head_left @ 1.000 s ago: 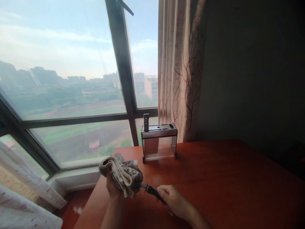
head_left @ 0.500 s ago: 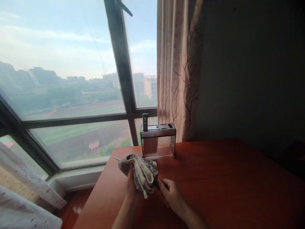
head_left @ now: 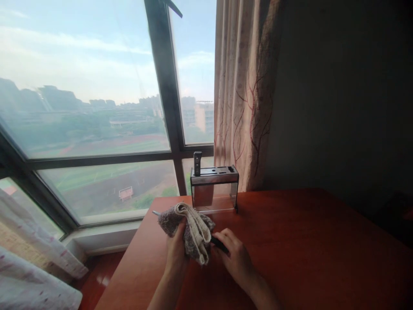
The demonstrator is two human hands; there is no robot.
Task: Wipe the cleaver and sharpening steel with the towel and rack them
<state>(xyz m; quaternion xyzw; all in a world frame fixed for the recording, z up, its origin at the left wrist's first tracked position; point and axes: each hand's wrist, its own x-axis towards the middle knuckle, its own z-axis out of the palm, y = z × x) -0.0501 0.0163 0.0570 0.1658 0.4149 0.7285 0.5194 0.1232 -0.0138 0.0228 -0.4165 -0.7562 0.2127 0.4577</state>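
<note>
A large window (head_left: pixel 106 189) fills the left side, and a reddish-brown table (head_left: pixel 290 245) spreads below and to the right of it. Over the table, a thin metal tip (head_left: pixel 156 213) pokes from the left of a bunched grey and cream cloth (head_left: pixel 193 230). The left hand (head_left: pixel 177 243) grasps the cloth from below, thumb laid up along its near side, the other fingers mostly hidden; the forearm rises from the bottom edge, leaning right. Behind the cloth, a clear-sided knife block (head_left: pixel 215 178) stands upright on the table. A knife (head_left: pixel 197 163) sits in its left end, grip pointing up, and slots (head_left: pixel 222 173) run along the top further right. A black-handled tool (head_left: pixel 220 245) comes out of the cloth's right side. The right hand (head_left: pixel 235 256) is curled around its handle, back of the hand upward, forearm slanting in from the lower right. A curtain (head_left: pixel 241 99) hangs beyond the knife block.
</note>
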